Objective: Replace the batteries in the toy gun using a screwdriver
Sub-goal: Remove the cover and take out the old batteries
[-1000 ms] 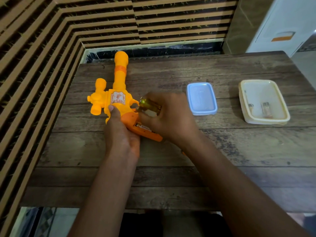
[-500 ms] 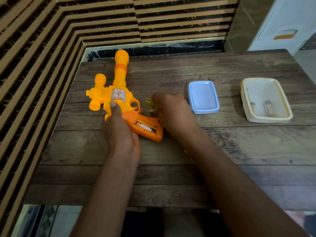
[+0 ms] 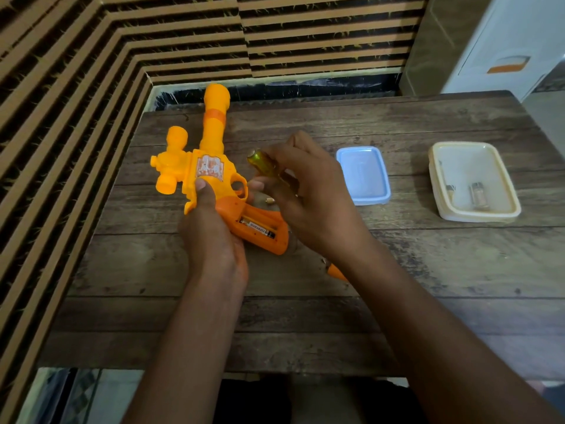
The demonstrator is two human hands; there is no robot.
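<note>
Now left hand (image 3: 214,234) gripping toy gun (image 3: 211,166), right hand (image 3: 308,194) clasping screwdriver (image 3: 264,163).

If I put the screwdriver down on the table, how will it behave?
The screwdriver, held in the right hand, shows a rounded, glossy yellow-green handle, so it would probably roll on the flat wooden table. It looks rigid, and likely light. The smooth plastic may be somewhat slippery.
</note>
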